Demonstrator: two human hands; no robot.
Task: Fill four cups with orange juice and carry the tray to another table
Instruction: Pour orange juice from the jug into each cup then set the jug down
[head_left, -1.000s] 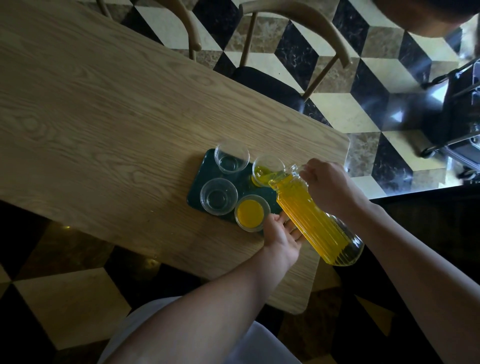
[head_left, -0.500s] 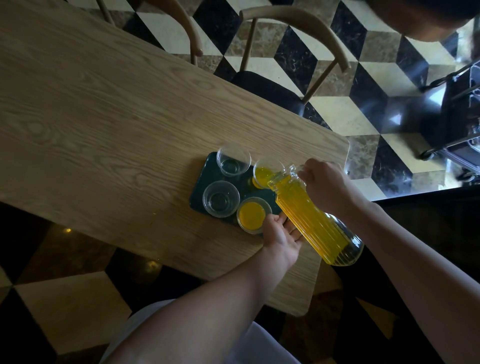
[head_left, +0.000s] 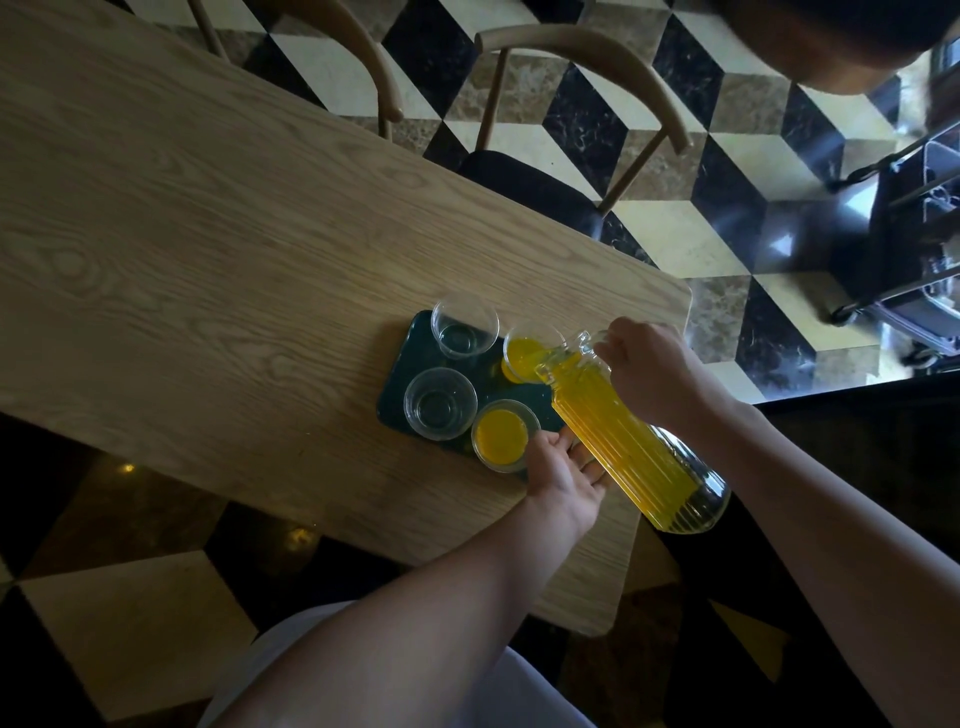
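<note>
A dark green tray (head_left: 402, 358) lies near the right end of the wooden table (head_left: 208, 234) and carries four clear cups. The near right cup (head_left: 503, 435) holds orange juice. Juice runs into the far right cup (head_left: 522, 354) from the tilted ribbed glass bottle (head_left: 628, 441), which my right hand (head_left: 652, 371) grips by its neck. The far left cup (head_left: 462, 335) and near left cup (head_left: 439, 411) hold no juice. My left hand (head_left: 563, 475) rests on the tray's near right corner, fingers partly under the bottle.
Two wooden chairs (head_left: 582, 109) stand along the table's far side on a checkered floor. A dark wheeled cart (head_left: 904, 260) is at the far right. The table's right edge (head_left: 685, 306) is close to the tray.
The juice level in the far right cup has risen as the bottle keeps pouring. Both hands stay where they were.
</note>
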